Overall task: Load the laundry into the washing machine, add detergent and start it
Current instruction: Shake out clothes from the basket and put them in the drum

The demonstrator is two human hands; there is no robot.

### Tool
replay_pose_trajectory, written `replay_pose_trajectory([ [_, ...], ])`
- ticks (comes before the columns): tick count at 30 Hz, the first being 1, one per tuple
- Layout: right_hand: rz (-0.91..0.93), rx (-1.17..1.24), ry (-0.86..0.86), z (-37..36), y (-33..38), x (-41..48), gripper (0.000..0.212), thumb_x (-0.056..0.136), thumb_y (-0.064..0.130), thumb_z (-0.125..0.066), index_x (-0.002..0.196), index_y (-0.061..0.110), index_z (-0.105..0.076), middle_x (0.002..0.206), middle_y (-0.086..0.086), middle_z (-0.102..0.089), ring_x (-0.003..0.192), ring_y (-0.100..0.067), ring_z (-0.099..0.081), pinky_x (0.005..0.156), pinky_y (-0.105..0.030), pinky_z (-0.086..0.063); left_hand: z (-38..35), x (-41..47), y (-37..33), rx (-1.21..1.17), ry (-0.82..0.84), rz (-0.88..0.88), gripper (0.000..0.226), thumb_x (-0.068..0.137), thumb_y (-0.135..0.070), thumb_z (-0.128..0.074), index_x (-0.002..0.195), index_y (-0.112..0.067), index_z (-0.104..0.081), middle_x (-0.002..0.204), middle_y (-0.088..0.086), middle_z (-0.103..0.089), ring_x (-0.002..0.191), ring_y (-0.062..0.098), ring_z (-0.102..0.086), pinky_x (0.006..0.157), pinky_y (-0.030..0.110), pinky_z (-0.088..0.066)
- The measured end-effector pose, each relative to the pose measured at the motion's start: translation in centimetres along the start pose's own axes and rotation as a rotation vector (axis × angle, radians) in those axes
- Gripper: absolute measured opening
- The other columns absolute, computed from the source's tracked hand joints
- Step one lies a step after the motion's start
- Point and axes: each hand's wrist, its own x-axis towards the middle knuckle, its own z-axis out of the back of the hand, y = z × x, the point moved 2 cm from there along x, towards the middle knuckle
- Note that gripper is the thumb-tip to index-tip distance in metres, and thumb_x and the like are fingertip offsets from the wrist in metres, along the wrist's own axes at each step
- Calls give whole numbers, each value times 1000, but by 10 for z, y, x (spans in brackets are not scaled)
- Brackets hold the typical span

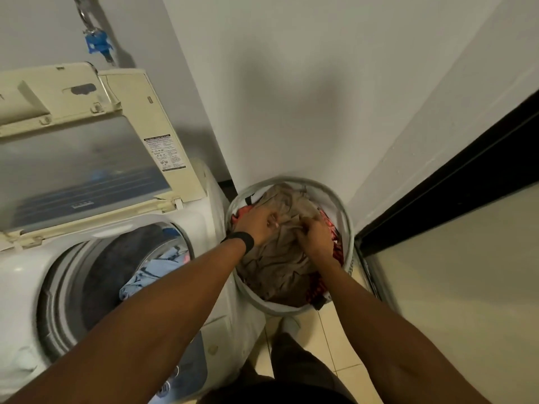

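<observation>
Loading step, partway. Left hand (pixel 256 225) and right hand (pixel 313 234) are in the hamper (pixel 348 217) right of the washer (pixel 204 212), fingers curled, bunching the tan garment (pixel 278 260). Drum (pixel 116 272) open, clothes inside. Next: lift clear of the rim, swing left.

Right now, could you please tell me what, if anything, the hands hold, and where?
Left hand and right hand both grip the tan garment by bunched folds near its middle, in the laundry basket.
</observation>
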Motion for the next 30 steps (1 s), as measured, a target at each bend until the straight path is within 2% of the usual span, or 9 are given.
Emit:
replay_pose_trajectory([
  [2,116,71,-50,9,5,-3,16,93,26,-68,105,15,-69,124,-12,-60,105,-27,-59,91,-34,-47,1,0,-1,-63,14,-16,22,94,-24,-70,115,-15,-69,109,6,-72,101,22,-66,100,42,-54],
  [5,258,183,-104,23,14,-7,9,93,17,-67,94,23,-60,100,2,-65,89,-11,-57,78,-32,-48,4,0,-12,-110,47,-50,36,89,-27,-79,122,-17,-66,116,5,-71,108,24,-65,102,42,-53],
  [10,331,386,-115,49,39,-12,12,103,20,-60,114,20,-64,100,7,-70,92,-3,-66,80,-20,-51,11,1,-35,-184,11,-132,45,94,-27,-74,136,-18,-62,131,6,-67,119,22,-61,103,36,-49],
  [13,374,464,-149,69,60,-16,12,103,19,-62,114,16,-66,97,10,-70,90,2,-65,76,-10,-47,23,2,-43,-284,-57,-166,37,93,-34,-70,127,-19,-67,119,1,-72,111,19,-66,96,31,-51],
  [17,304,615,-159,85,76,-22,26,99,40,-67,119,26,-58,106,7,-69,98,-5,-67,80,-20,-56,47,-4,-58,-368,-184,-214,7,97,-21,-70,93,-22,-64,86,-7,-65,81,6,-60,76,22,-47],
  [21,345,639,-26,97,82,-24,27,100,51,-61,99,25,-67,88,7,-69,88,-13,-67,83,-36,-55,64,-10,-67,-414,-240,-262,25,97,-17,-70,82,-19,-51,78,-1,-53,74,14,-51,74,21,-45],
  [25,362,658,85,111,91,-32,23,98,46,-66,105,25,-73,96,6,-74,94,-10,-70,85,-27,-57,78,-16,-68,-478,-253,-242,32,96,-17,-71,75,-11,-49,75,9,-56,78,20,-60,80,32,-51],
  [28,365,653,115,118,91,-34,23,95,40,-72,99,18,-75,89,-10,-71,83,-16,-66,78,-32,-55,84,-22,-69,-464,-238,-229,40,97,-20,-72,69,-11,-44,64,-2,-47,63,4,-50,70,18,-45],
  [30,338,632,71,124,90,-36,23,97,37,-70,93,14,-70,89,-10,-70,80,-16,-64,74,-31,-54,89,-26,-68,-432,-246,-230,45,95,-30,-74,66,-15,-43,62,-4,-44,61,7,-44,69,21,-41],
])
